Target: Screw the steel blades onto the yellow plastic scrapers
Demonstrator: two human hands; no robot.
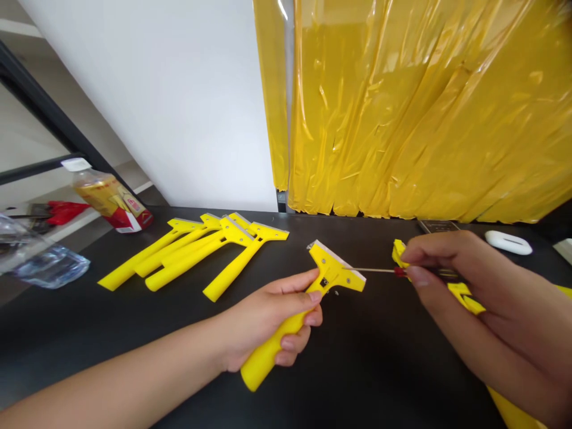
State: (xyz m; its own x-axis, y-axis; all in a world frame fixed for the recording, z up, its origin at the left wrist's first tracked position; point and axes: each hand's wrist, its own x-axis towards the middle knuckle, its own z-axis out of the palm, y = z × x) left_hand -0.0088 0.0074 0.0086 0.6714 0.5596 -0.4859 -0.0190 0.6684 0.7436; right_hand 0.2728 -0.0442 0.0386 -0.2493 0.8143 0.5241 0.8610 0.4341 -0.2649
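Note:
My left hand [286, 316] is wrapped round the handle of a yellow scraper [333, 268], whose wide head with a metal edge points up and to the right. Two screws and a square hole show on that head. In my right hand [473, 304] is a screwdriver [375, 270], pinched between thumb and fingers, its thin shaft reaching left across the scraper's head. Whether the tip sits in a screw I cannot tell. Several more yellow scrapers [227, 268] lie in a loose group on the left of the black table. Other yellow pieces [397, 250] are partly hidden behind my right hand.
A drink bottle [111, 196] and a clear plastic container [53, 262] stand at the left. A white earphone case [508, 242] lies at the right back, near a dark flat object [438, 226]. Yellow plastic sheeting [402, 119] and a white panel [192, 101] rise behind the table.

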